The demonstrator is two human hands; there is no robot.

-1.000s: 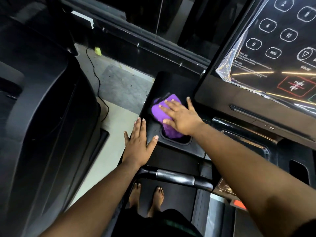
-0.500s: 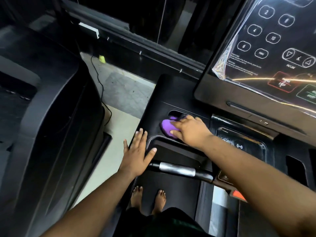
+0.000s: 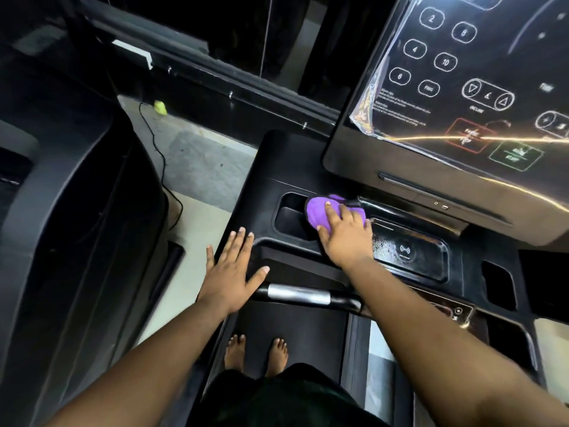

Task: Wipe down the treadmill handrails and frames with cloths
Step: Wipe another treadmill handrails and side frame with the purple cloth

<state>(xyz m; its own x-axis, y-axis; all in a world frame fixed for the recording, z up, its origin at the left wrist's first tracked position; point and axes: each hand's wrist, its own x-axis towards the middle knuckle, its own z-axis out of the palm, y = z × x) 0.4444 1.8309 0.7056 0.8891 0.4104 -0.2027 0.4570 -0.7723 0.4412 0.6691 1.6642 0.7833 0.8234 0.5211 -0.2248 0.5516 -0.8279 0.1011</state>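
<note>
Right hand [image 3: 346, 238] presses purple cloth [image 3: 320, 211] flat-fingered at the tray recess [image 3: 289, 215] edge, just beyond the handrail [image 3: 308, 295]. Left hand [image 3: 229, 272] spread, empty, beside the handrail. Handrail and frames apparently remain outstanding.

Two bare hands are showing over a black treadmill: one left hand [image 3: 229, 272] and one right hand [image 3: 348, 238]. One crumpled purple microfibre cloth [image 3: 320, 211] is lying under the right hand. One black handrail bar with a silver metal sleeve [image 3: 298, 294] is crossing the frame. One glossy black touch console under clear plastic film [image 3: 462, 87] is displaying six numbered or labelled oval keys. One rectangular charging pad with a wireless symbol [image 3: 406, 251] is sitting beside the cloth. Two bare feet [image 3: 255, 352] are standing on one black running belt [image 3: 292, 328]. One thin black cable [image 3: 157, 149] and one small yellow-green object [image 3: 160, 106] are lying on the floor.
</note>
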